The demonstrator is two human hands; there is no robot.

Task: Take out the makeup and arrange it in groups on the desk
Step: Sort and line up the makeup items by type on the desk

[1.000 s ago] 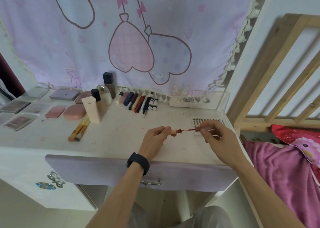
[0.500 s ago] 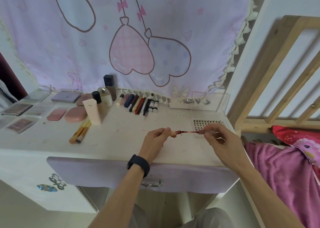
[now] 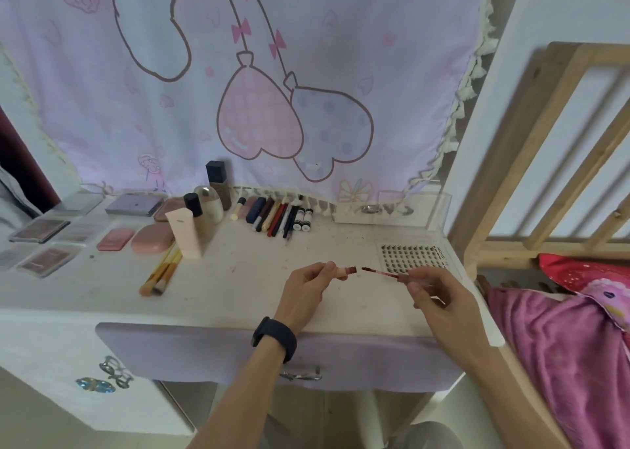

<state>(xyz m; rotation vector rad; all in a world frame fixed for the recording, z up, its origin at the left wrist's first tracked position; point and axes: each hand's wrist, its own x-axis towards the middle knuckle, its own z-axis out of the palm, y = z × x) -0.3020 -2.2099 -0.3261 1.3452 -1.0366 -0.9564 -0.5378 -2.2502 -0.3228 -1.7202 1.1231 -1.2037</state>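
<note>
Looking down at the front right of the counter [image 3: 238, 278], we find a lip gloss in two parts, both held just above the top. The left hand [image 3: 306, 292] has its fingers and thumb curled round the lip gloss tube [image 3: 345, 271]. The tube's long axis runs left to right, nearly level, with its dark red mouth pointing right. We see only that pale end; the rest is buried in the fingers.

The right hand [image 3: 439, 298] pinches the cap end of the wand [image 3: 376, 272] between thumb and fingertips. The wand lies along the same line, its red tip pointing left at the tube's mouth, with a small gap between the two. The cap itself is mostly hidden by the fingers.

Just behind the right hand lies a lash tray [image 3: 412, 254], flat on the counter. Further back, a row of sticks [image 3: 276, 215] lies side by side, their long axes running front to back. Two brushes [image 3: 162, 273] lie together at the left, with their bristles toward us.

The palettes [image 3: 41, 230] at the far left are blurred and partly cut off by the frame edge. A clear box [image 3: 392, 206] stands at the back right, and we cannot make out what is in it.
</note>
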